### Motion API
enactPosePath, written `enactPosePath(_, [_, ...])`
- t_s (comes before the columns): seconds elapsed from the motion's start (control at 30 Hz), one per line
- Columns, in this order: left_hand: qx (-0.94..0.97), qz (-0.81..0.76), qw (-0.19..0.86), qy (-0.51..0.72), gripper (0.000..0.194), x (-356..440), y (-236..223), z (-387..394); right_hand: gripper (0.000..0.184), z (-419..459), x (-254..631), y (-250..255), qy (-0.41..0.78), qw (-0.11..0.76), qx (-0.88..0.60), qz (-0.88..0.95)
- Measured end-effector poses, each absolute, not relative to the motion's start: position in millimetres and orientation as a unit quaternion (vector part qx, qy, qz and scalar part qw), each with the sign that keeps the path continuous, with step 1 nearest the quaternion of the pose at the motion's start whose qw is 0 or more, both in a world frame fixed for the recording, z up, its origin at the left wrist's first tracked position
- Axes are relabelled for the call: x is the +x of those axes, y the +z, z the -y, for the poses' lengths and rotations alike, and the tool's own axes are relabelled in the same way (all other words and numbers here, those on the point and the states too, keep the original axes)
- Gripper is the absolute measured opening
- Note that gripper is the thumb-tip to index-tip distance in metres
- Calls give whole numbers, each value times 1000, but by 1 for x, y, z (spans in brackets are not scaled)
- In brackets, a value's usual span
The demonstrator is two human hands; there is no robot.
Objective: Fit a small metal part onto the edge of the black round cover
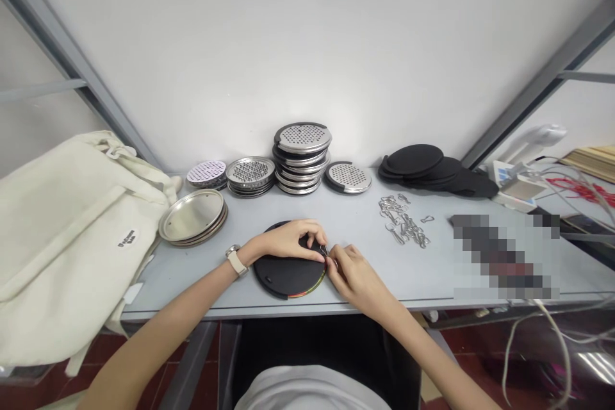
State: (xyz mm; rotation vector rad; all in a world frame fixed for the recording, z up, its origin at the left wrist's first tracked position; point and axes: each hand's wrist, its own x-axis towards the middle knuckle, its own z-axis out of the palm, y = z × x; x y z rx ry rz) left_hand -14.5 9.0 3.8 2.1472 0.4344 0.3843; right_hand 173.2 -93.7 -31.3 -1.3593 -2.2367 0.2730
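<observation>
From my remote station, I see the matte black, flat, round disc (291, 277) lying on the pale grey tabletop (358, 224), close to its front edge and directly before the person. Its dark face looks smooth, with a small raised-looking oval mark towards the lower left. A thick black border follows the left side and stops at the bottom; from there a thin yellow-green and red-orange strip curves up the right rim.

The left hand (295, 240) covers the disc's upper right part, fingers bent and thumb reaching the right rim; I cannot tell whether its fingertips grip anything. At that rim, the right hand (356, 277) has thumb and index finger pinched together on a small silvery metal piece (325, 250), mostly hidden by fingers. Off to the right, I see a loose scatter of silvery metal clips (407, 227).
</observation>
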Motion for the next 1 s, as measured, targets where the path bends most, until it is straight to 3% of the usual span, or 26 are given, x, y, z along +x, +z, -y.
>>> enactPosePath(1.0, [867,-177,438,156,22,-13,8,-8,22,93,174,-30,63,225,-502,833])
